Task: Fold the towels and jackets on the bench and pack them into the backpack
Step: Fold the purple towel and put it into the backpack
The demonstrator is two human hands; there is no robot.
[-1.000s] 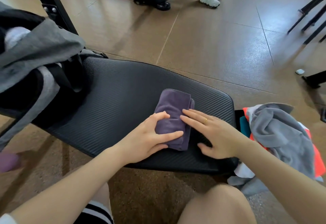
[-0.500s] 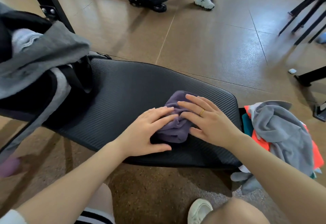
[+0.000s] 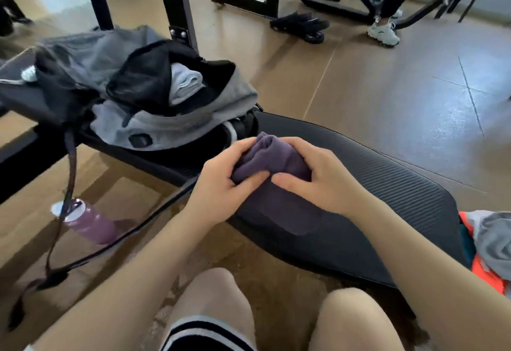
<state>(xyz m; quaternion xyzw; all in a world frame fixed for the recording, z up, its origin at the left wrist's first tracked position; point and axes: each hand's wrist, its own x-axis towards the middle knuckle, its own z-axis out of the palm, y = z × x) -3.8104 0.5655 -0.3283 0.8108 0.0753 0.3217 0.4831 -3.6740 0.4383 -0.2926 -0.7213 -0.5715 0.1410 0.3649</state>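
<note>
Both hands, left hand (image 3: 221, 182) and right hand (image 3: 315, 182), are gripping the folded purple towel (image 3: 272, 158), fingers clamped; keeping it compressed should help it slide into the open backpack (image 3: 154, 107).

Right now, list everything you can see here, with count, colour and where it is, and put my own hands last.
towel: one, purple, folded, held over the bench
bench: one, black, ribbed pad, centre
backpack: one, grey and black, open, on the bench's left end
rolled cloth: one, light grey, inside the backpack
bottle: one, purple, lying on the floor under the bench, left
clothes pile: one, grey, orange and teal, right edge
black gear: one heap, on the floor, far side
sneaker: one, white, another person's, far right
left hand: grips the towel
right hand: grips the towel
</note>
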